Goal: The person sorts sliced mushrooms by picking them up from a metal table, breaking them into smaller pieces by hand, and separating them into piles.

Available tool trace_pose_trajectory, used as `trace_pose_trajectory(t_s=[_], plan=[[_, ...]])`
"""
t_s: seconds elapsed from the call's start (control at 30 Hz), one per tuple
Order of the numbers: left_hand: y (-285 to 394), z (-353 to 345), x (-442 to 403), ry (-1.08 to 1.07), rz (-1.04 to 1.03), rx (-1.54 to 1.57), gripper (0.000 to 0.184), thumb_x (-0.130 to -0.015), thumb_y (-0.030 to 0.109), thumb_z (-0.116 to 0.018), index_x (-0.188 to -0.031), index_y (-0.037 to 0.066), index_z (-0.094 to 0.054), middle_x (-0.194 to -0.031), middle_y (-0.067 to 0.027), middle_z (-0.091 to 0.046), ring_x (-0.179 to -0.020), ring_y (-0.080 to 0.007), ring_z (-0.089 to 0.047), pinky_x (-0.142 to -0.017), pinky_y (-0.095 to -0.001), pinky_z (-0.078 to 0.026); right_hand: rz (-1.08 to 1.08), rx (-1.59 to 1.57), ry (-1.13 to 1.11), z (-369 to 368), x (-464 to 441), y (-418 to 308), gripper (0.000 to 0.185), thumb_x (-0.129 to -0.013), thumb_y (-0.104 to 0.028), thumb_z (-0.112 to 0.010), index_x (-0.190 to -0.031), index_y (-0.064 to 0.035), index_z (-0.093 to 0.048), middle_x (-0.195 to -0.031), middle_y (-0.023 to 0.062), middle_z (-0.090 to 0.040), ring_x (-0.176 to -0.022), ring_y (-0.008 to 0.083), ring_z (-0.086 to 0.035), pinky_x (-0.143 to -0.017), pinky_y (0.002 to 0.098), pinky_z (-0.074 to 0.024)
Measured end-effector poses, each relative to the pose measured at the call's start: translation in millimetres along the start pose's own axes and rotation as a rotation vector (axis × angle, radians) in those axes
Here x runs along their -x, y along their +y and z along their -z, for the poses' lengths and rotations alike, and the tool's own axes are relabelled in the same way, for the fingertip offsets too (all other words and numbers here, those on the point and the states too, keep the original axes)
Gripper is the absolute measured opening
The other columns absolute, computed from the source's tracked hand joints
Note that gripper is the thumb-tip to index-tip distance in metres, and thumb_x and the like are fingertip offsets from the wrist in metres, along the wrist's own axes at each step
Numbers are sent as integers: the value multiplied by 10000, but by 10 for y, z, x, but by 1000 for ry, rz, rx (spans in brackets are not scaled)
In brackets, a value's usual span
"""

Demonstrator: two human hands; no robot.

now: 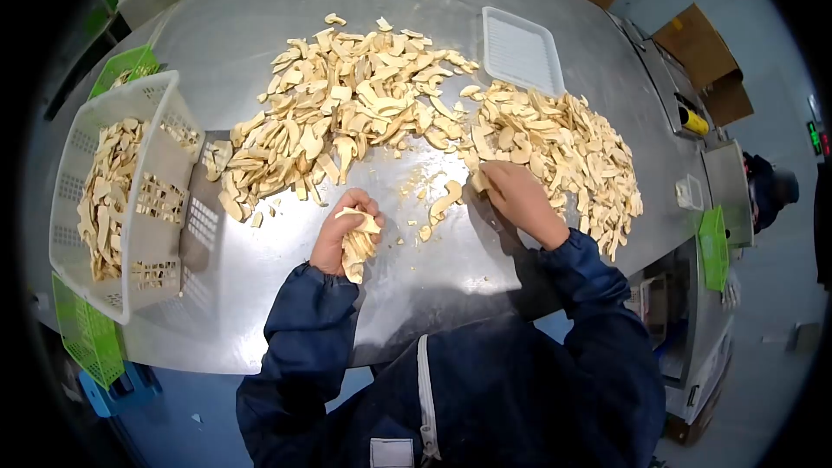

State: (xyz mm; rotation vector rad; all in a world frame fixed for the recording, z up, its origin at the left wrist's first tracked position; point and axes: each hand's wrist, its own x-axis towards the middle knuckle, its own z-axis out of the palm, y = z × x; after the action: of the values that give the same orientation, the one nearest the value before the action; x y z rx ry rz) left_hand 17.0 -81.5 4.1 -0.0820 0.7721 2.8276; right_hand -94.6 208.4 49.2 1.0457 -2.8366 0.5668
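My left hand (331,241) is closed around a small stack of pale mushroom slices (357,251), held just above the steel table. At the near edge of the right-hand pile of slices (555,139), the fingers of my right hand (524,201) pinch a mushroom slice (479,180); the fingertips are partly hidden. A single curved slice (446,199) lies between my hands among crumbs. Beyond my left hand spreads a larger pile of slices (347,104).
A white perforated basket (160,199) with many slices stands on the left, near green baskets (87,334). A white tray (520,50) sits at the back of the steel table (416,295). Cardboard boxes (706,52) and a person (767,191) are at the right.
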Motion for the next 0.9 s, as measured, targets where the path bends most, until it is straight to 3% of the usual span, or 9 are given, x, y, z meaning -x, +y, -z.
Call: trace_pose_trajectory(t_s=[0.07,0.1,0.2,0.23,0.37,0.57,0.67,0.7,0.9], plan=[[-1,-12,5,16,14,-77,201,-825,99,-538,-1015,52,-492,-918,-63,-531,-841,-162,-564,-629,-254,-503,-147,-213,-92,13,-43,48,331,-828,-87,-555,-1154,-39,-535,-959,108,-638,-826,249,-634,-725,313,-498],[-17,-26,0,32,23,-131,212,-826,106,-544,-1023,48,-491,-898,-59,-537,-815,-154,-567,-610,-249,-502,-293,-521,-191,68,-122,-15,319,-861,-103,-544,-1167,-18,-521,-837,68,-653,-723,154,-643,-632,249,-493],[-35,-45,11,43,44,-214,263,-845,154,-580,-1071,44,-505,-879,-49,-558,-769,-142,-575,-588,-247,-500,-434,-1251,-341,170,-276,-364,287,-865,-92,-549,-1133,11,-533,-819,57,-641,-739,103,-634,-608,216,-479],[-37,-31,11,27,49,-220,286,-846,162,-588,-1092,42,-504,-885,-47,-557,-780,-140,-571,-603,-251,-494,-410,-1322,-340,101,-297,-435,256,-856,-92,-568,-1083,25,-543,-803,74,-639,-687,99,-629,-574,205,-469],[20,-69,18,-35,83,-270,301,-863,157,-574,-1132,33,-518,-940,-34,-549,-860,-124,-549,-722,-244,-463,-381,-1121,-493,-37,-363,-694,127,-868,-145,-572,-890,-22,-547,-738,52,-638,-568,83,-602,-514,192,-443],[-37,-110,25,-11,112,-384,221,-857,111,-581,-1063,55,-525,-919,4,-542,-869,-78,-518,-767,-226,-420,-291,-1111,-552,-164,-310,-1082,221,-911,-219,-536,-783,-40,-533,-684,29,-618,-596,85,-626,-500,196,-428],[-39,-75,9,-14,103,-451,169,-843,92,-593,-996,60,-532,-886,27,-537,-835,-50,-497,-746,-211,-404,-193,-954,-552,-138,-377,-924,233,-942,-210,-477,-937,-4,-586,-736,17,-620,-610,69,-579,-544,197,-427],[-44,-71,4,-14,103,-463,165,-839,92,-597,-989,58,-537,-882,27,-536,-827,-50,-495,-742,-210,-402,-209,-993,-473,-82,-410,-943,198,-911,-175,-527,-957,1,-607,-720,3,-609,-628,56,-551,-557,198,-419],[-56,-95,10,-27,165,-563,142,-818,92,-612,-941,47,-558,-858,25,-535,-793,-50,-496,-710,-204,-402,-86,-821,-563,-75,-442,-914,126,-817,-112,-629,-896,-13,-633,-666,-15,-587,-589,35,-497,-527,194,-376]])
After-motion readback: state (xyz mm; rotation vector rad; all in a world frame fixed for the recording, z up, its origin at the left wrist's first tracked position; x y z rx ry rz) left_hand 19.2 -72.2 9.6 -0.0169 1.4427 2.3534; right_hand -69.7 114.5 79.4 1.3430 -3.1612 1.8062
